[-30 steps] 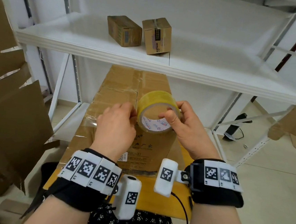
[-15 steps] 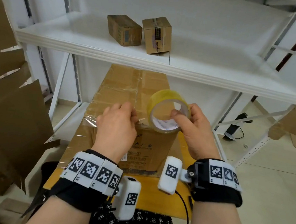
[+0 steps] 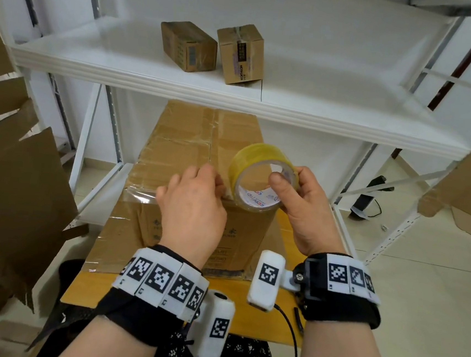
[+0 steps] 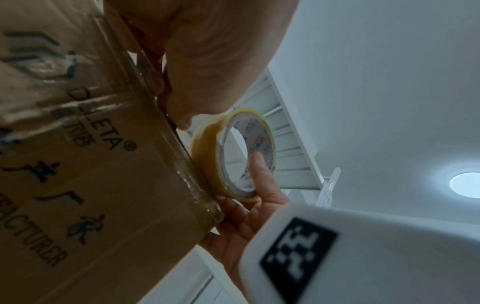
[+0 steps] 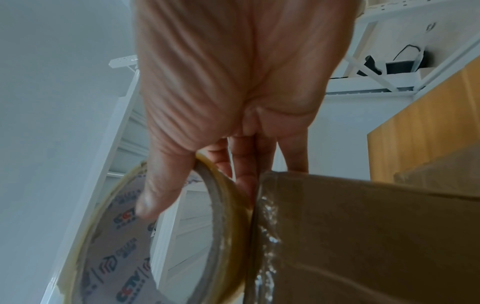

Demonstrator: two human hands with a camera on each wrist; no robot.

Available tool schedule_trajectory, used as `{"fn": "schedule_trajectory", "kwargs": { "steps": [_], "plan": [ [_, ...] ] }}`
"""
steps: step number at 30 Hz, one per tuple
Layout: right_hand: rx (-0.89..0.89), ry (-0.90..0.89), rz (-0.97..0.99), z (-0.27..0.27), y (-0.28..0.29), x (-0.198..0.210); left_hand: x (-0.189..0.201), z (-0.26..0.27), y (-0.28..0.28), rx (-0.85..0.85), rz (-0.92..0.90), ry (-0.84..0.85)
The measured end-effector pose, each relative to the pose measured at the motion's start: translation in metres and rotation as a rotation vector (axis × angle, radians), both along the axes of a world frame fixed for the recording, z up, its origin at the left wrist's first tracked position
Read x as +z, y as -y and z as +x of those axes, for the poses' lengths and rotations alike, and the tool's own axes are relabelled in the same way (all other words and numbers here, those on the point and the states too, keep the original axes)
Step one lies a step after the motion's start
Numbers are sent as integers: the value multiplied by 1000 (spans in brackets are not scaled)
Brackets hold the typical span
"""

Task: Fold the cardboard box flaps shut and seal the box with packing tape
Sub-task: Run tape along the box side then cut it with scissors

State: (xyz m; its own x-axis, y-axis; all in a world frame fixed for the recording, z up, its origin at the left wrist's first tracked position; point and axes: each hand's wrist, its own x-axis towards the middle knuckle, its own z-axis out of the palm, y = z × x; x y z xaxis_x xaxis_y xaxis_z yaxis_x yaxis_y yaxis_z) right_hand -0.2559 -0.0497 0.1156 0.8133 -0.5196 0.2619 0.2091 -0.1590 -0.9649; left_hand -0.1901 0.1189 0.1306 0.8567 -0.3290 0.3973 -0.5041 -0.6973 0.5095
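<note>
On the worktop [image 3: 278,323] the box [image 3: 191,151] sits with flaps folded shut. My right hand [image 3: 298,201] grips the tape roll [image 3: 260,178] at its near top edge; my left hand [image 3: 194,200] presses fingers down there. Taping looks barely begun.

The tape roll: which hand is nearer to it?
Right. The right hand grips the tape roll, thumb inside its core; the left hand rests beside it on the cardboard box.

Two small cardboard boxes [image 3: 210,49] sat side by side on white shelf [image 3: 322,100], at 12 o'clock. Torn cardboard sheets [image 3: 12,185] leaned at 9 o'clock. Black device with cable [image 3: 367,197] lay on floor at 3 o'clock.
</note>
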Motion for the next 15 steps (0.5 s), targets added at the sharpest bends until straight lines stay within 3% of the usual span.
{"fn": "schedule_trajectory", "kwargs": {
  "steps": [5, 15],
  "plan": [
    [117, -40, -49, -2, 1, 0, -1, -1, -2, 13, 34, 28],
    [39, -22, -26, 5, 0, 1, -1, -3, 3, 28, 55, 13]
  ]
}}
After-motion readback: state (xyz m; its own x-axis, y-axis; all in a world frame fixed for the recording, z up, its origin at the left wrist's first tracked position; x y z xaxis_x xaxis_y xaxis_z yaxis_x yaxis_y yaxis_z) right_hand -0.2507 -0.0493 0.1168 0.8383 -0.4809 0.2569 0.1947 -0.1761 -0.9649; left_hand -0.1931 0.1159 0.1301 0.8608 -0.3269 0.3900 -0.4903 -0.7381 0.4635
